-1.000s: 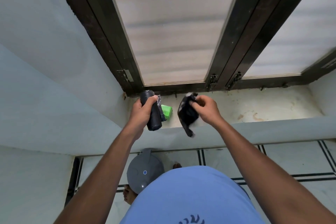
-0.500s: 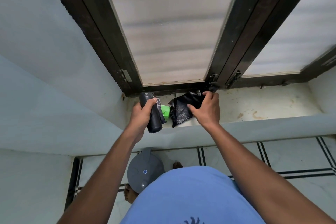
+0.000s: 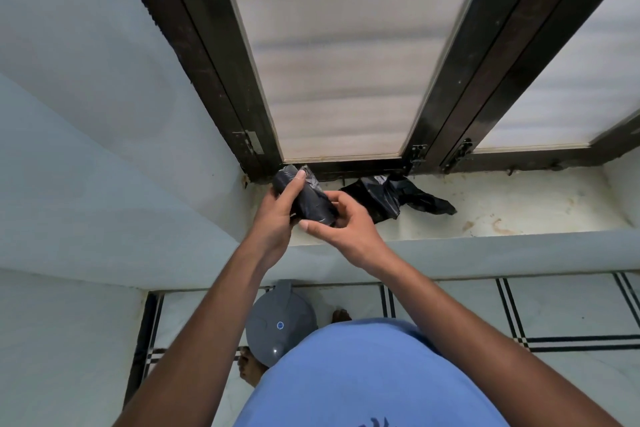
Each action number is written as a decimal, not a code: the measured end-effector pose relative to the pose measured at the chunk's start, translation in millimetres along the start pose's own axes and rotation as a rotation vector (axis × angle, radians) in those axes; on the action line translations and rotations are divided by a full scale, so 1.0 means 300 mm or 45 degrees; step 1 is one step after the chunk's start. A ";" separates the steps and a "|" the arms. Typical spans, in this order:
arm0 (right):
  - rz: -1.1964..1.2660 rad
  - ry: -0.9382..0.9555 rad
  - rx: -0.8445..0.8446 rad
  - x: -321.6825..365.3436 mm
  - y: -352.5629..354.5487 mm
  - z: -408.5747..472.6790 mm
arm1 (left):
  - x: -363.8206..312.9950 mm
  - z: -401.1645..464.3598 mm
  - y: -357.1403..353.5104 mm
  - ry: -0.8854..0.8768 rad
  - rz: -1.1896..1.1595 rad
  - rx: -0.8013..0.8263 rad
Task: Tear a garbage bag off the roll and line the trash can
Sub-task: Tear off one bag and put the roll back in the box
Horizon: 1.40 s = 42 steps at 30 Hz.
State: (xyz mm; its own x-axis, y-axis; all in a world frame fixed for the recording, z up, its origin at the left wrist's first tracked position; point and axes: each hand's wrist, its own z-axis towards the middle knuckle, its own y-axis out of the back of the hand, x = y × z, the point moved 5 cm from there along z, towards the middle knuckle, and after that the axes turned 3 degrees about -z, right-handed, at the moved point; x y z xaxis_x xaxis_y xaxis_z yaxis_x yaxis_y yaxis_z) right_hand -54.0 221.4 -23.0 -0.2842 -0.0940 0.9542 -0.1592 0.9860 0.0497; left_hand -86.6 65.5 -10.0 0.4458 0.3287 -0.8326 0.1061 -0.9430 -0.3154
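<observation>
The right hand [image 3: 341, 230] has let go of the torn-off garbage bag [image 3: 394, 199], which it was pressing against the window frame half a second ago; the bag now lies alone, crumpled, on the stained window sill [image 3: 519, 208], just below the dark window frame [image 3: 446, 87]. That hand has crossed over to the roll of garbage bags [image 3: 308, 199], and its curled fingers now touch the roll's lower end. Whether they actually grip it, I cannot tell. The left hand [image 3: 277, 215] keeps its grasp, thumb over the top and fingers wrapped round the roll, holding it tilted above the sill's left corner.

The green object seen beside the roll earlier is now hidden behind the hands. Down on the tiled floor [image 3: 554, 315], the grey trash can [image 3: 277, 326] sits with its lid closed, partly covered by the blue shirt [image 3: 363, 381]; bare toes peek out beside it.

The roll is black, glossy, tightly wound, with a loose flap of plastic sticking out near its top. The torn bag is black and wrinkled.
</observation>
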 end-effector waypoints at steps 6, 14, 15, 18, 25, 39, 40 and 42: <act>0.199 0.039 -0.042 0.046 0.072 0.012 | -0.058 -0.030 0.110 -0.027 0.084 -0.032; -0.385 0.022 0.367 0.125 0.083 0.044 | -0.141 -0.100 0.109 -0.464 1.232 0.252; -0.391 0.009 0.397 0.129 0.071 0.050 | -0.136 -0.107 0.099 -0.413 1.274 0.308; -0.305 -0.048 0.503 0.127 0.043 0.075 | -0.121 -0.134 0.115 -0.335 1.343 0.245; -1.274 0.253 0.185 0.057 -0.105 0.274 | -0.032 -0.222 0.310 -0.146 1.354 -0.201; -0.926 0.514 0.074 0.054 -0.164 0.294 | -0.143 -0.325 0.352 -0.172 1.130 -0.343; -0.908 0.481 0.071 0.037 -0.156 0.287 | -0.157 -0.329 0.344 -0.180 1.082 -0.343; -0.893 0.439 0.056 0.010 -0.148 0.280 | -0.186 -0.331 0.323 -0.209 1.010 -0.334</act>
State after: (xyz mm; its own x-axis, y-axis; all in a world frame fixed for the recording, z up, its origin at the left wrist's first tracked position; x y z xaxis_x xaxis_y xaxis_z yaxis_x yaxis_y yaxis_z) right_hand -127.3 165.9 -47.1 0.2050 -0.6378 0.7424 -0.2327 0.7050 0.6699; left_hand -13.0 -49.5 51.1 0.3431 -0.4504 -0.8243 0.0283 -0.8722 0.4883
